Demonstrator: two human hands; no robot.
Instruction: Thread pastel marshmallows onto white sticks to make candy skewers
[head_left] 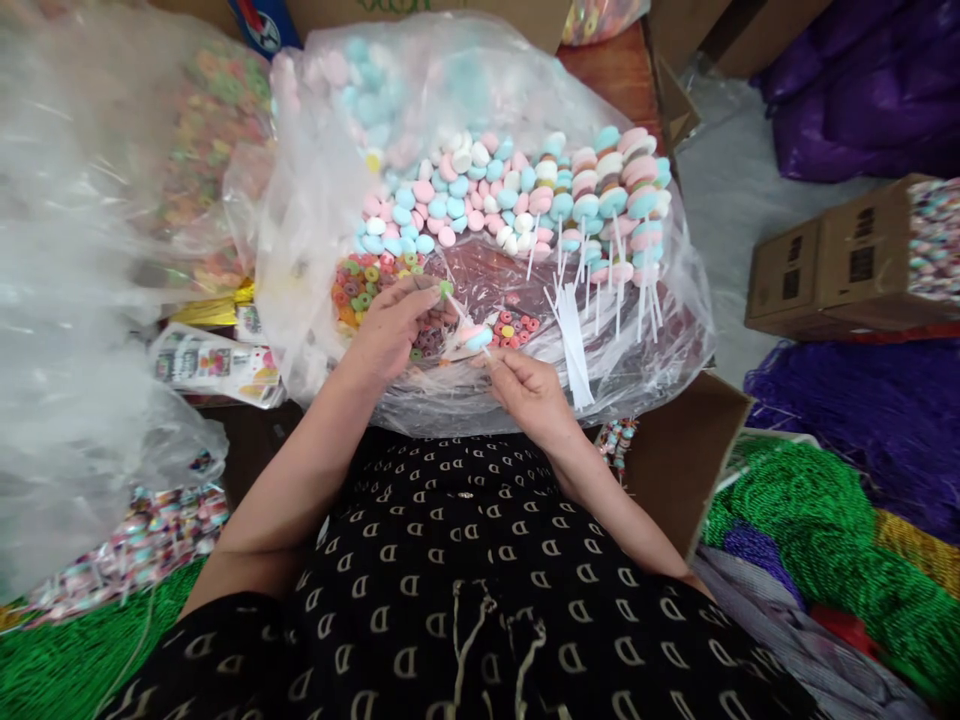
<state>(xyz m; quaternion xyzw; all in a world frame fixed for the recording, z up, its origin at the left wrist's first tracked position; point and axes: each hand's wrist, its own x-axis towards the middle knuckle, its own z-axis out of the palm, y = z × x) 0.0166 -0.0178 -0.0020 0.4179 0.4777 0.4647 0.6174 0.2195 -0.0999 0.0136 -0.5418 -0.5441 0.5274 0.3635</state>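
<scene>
My left hand (pixel 394 325) pinches a small green candy ring (pixel 446 288) at the tip of a white stick. In my right hand (pixel 529 388) is the other end of that lollipop stick (pixel 459 308), which carries pink, white and blue candies (pixel 475 338) partway along. Under my left hand lies a pile of coloured candy rings (pixel 360 290), partly hidden by the fingers. Beyond the hands spreads a heap of pink, blue and white candies (pixel 435 200). To the right, loose white sticks (pixel 574 345) lie near several filled candy skewers (pixel 611 200).
A clear plastic bag (pixel 315 200) lies beneath the candies on the table. Red rings (pixel 517 328) sit near my right hand. A large bag of candy rings (pixel 217 130) stands at left. Cardboard boxes (pixel 832 260) and green bead strands (pixel 802 520) are on the right.
</scene>
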